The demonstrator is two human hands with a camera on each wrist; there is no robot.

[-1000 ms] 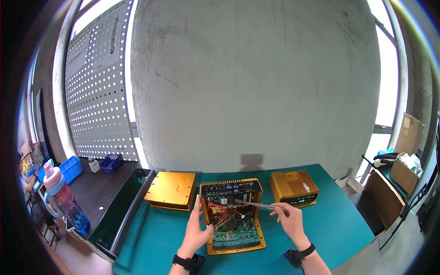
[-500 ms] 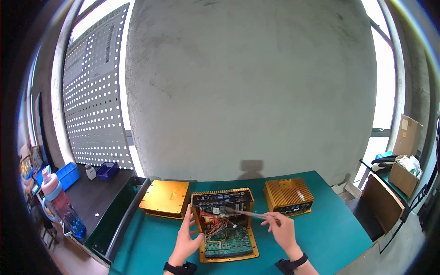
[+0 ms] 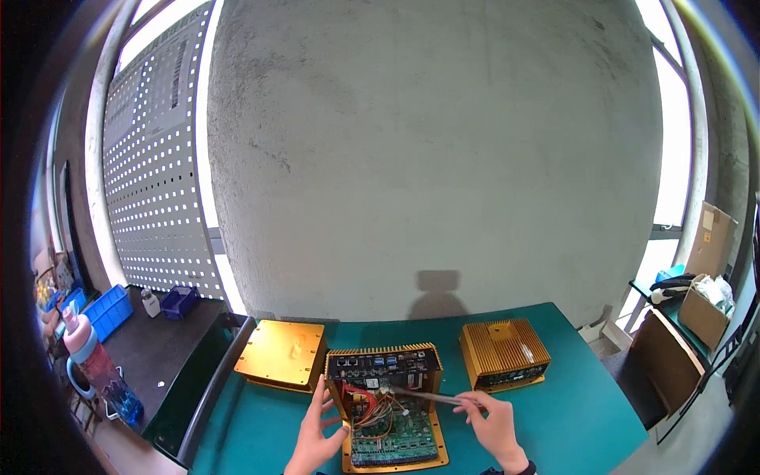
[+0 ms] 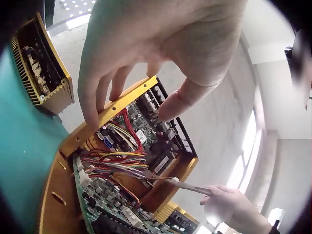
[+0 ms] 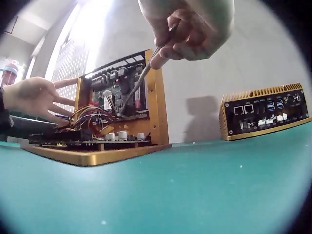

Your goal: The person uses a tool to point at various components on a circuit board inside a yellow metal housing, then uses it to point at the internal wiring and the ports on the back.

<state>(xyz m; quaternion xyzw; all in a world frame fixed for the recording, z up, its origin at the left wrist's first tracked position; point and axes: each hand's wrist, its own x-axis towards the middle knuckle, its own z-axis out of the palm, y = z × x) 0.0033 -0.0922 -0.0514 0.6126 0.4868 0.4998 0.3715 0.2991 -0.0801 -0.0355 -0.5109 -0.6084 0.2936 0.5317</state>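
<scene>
In the head view, an opened gold computer case (image 3: pixel 382 349) stands on the bench with its port panel up at the back. A green circuit board (image 3: pixel 400 445) lies in its lower half, and a bundle of coloured wires (image 4: pixel 117 158) runs between the halves. My left hand (image 3: pixel 318 437) rests against the case's left wall, its fingers extended and thumb spread. Between thumb and fingers, my right hand (image 3: pixel 494 427) pinches metal tweezers (image 3: pixel 434 397). They reach left into the case, their tip among the upper board's parts, close to the wires.
Left of the opened case sits a gold box (image 3: pixel 281 353) with a flat top. A closed, ribbed gold case (image 3: pixel 505 354) stands to the right. On the dark side table are a bottle (image 3: pixel 103 372) and blue bins (image 3: pixel 109 313). A concrete wall (image 3: pixel 435 158) rises behind the green bench.
The whole scene has shifted lower in the head view. The tweezers' tip has dipped slightly deeper into the case. My left hand keeps its place at the case's left wall.
</scene>
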